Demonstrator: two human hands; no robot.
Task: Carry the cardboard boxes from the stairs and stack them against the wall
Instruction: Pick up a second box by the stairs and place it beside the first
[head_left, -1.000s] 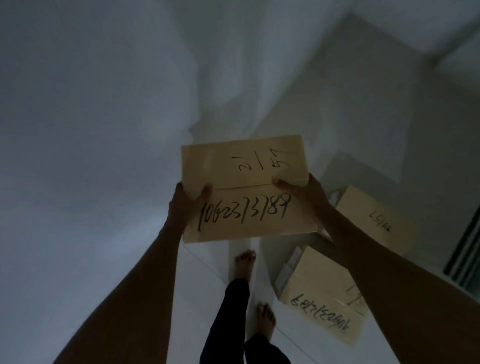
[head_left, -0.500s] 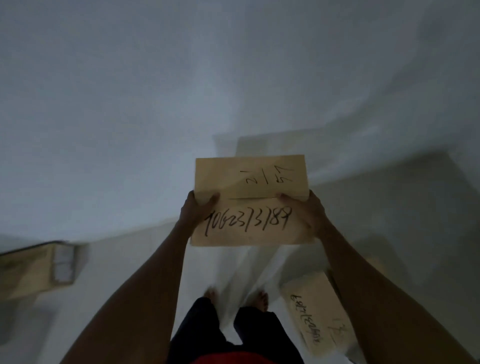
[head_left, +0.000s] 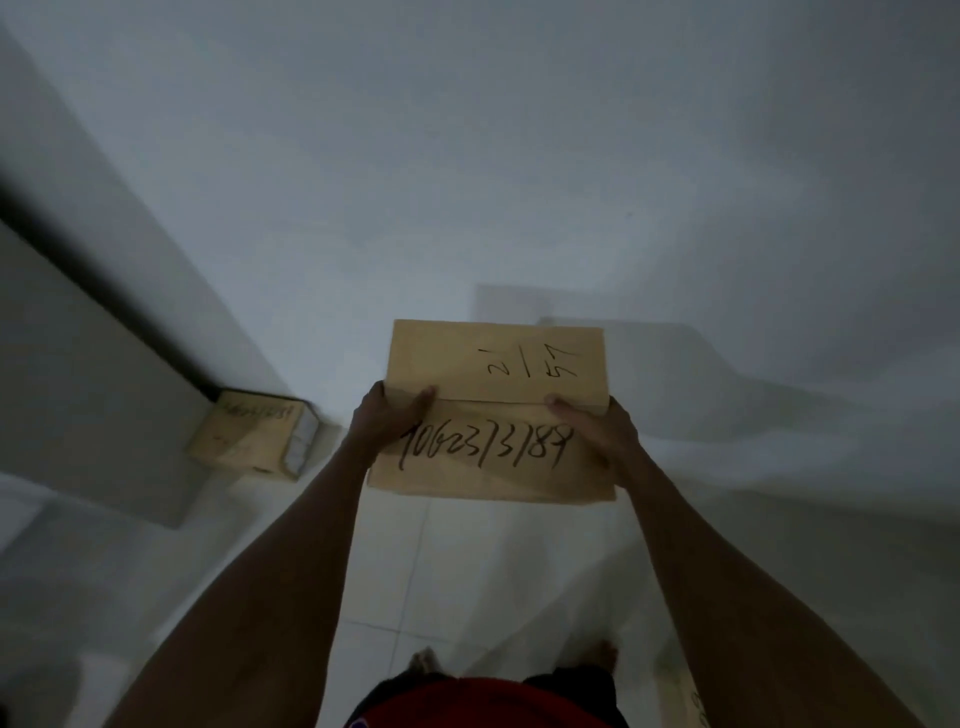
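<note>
A tan cardboard box (head_left: 496, 384) with black handwritten numbers is held out in front of me at chest height. My left hand (head_left: 387, 421) grips its left side with the thumb on top. My right hand (head_left: 597, 431) grips its right side, thumb on the lid. A second cardboard box (head_left: 254, 439) sits on the floor at the left, in the corner against the wall (head_left: 130, 291). A sliver of another box (head_left: 693, 701) shows at the bottom right, mostly hidden behind my right forearm.
The floor (head_left: 467, 571) is pale tile, dimly lit. A dark strip (head_left: 104, 280) runs along the left wall down to the floor box. My bare feet (head_left: 423, 660) show below. A low pale step or ledge (head_left: 675, 353) lies beyond the held box.
The view has swung left, away from the boxes on the stairs. The floor box by the left wall has come closer to the middle. Both hands keep the same grip.
</note>
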